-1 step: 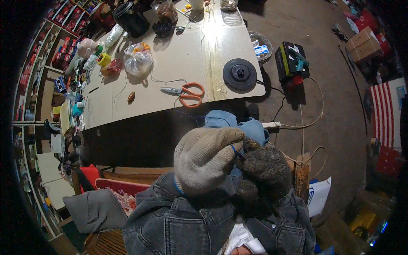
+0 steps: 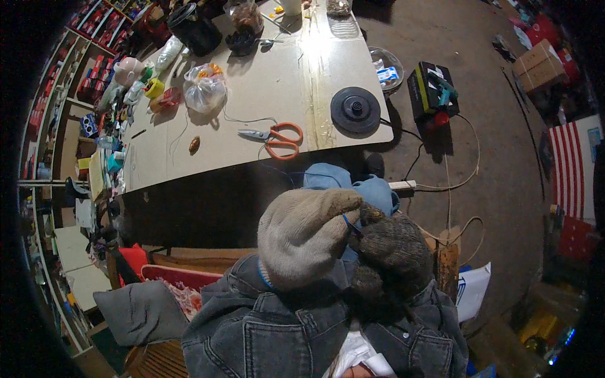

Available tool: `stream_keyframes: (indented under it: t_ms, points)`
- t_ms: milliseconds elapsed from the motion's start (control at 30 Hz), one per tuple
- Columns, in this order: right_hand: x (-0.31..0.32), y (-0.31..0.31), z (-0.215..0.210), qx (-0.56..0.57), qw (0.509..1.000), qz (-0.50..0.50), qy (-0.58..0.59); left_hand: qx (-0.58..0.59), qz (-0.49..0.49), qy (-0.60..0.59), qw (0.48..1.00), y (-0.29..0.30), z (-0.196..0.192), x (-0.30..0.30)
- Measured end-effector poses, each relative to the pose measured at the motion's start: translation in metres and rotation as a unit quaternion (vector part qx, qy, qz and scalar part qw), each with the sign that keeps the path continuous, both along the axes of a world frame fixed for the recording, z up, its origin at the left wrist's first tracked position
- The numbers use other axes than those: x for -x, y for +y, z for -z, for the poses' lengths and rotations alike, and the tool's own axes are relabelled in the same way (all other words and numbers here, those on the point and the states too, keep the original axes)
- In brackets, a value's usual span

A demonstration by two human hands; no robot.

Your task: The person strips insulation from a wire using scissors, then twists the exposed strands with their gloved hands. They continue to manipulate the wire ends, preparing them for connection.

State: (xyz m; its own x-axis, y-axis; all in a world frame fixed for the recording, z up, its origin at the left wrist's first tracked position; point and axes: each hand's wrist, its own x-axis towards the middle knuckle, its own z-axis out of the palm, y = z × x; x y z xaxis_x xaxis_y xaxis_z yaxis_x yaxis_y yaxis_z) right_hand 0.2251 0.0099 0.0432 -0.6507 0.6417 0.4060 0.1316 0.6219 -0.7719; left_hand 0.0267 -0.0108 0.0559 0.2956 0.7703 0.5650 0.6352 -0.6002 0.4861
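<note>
My left hand [image 2: 305, 239], in a cream knitted glove, is closed, its fingers bent and pressed together at the tips. Against it rests my right hand [image 2: 397, 252] in a dark grey-brown knitted glove, with curled fingers. A short blue strand [image 2: 351, 225] shows in the gap where the two hands meet. What the fingertips pinch is hidden by the gloves. Both hands are held before my chest, above blue cloth [image 2: 328, 176] over my lap. Orange-handled scissors [image 2: 272, 133] lie partly open on the table [image 2: 239, 164], beyond my hands.
A round black kettle base [image 2: 355, 112] sits at the table's right corner, its cord hanging off. Toward the left lie a plastic bag [image 2: 205, 91] and a brown oval thing [image 2: 195, 145]. A black box [image 2: 432, 94] with a teal tool stands right, near cords and a power strip [image 2: 402, 186].
</note>
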Motion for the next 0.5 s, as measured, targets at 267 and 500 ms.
stream_keyframes:
  t_ms: [267,500]
  points:
    - [-0.006,-0.003,0.002,0.027,1.000,0.004,0.008,0.011,0.002,0.005,1.000,0.003,-0.002,-0.001]
    - [-0.005,-0.009,0.016,0.094,0.992,-0.003,0.079,0.189,-0.034,-0.114,0.975,0.003,-0.009,-0.009]
